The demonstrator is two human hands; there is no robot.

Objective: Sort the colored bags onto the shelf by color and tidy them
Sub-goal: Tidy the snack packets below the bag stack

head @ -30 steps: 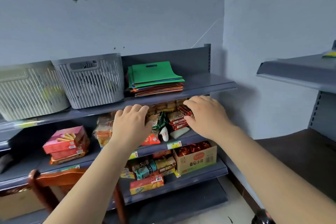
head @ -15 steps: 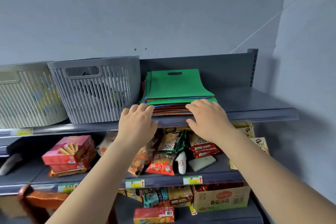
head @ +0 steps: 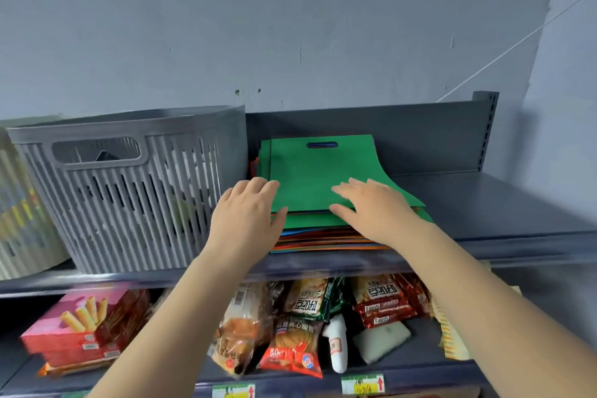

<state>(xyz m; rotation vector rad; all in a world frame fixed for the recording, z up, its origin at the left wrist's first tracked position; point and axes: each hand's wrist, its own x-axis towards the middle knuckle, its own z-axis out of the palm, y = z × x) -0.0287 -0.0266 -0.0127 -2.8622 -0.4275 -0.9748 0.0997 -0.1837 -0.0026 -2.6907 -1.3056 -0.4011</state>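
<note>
Risk: bag stack (head: 323,233) sliding off the top shelf (head: 484,203) front edge.
Your left hand (head: 248,216) and right hand (head: 374,210) lie flat, fingers spread, on the green bag (head: 323,171) (nothing pinched); push sideways and loose layers fan out.

Two bare forearms entered from the lower edge of the frame, one at lower left, one at lower right. No sleeve covered either arm as far as the frame edge. The left hand (head: 247,213) and right hand (head: 376,208) were ungloved. Fingernails, where visible, were short and unpainted. Both wrists and all visible fingers were bare.
</note>
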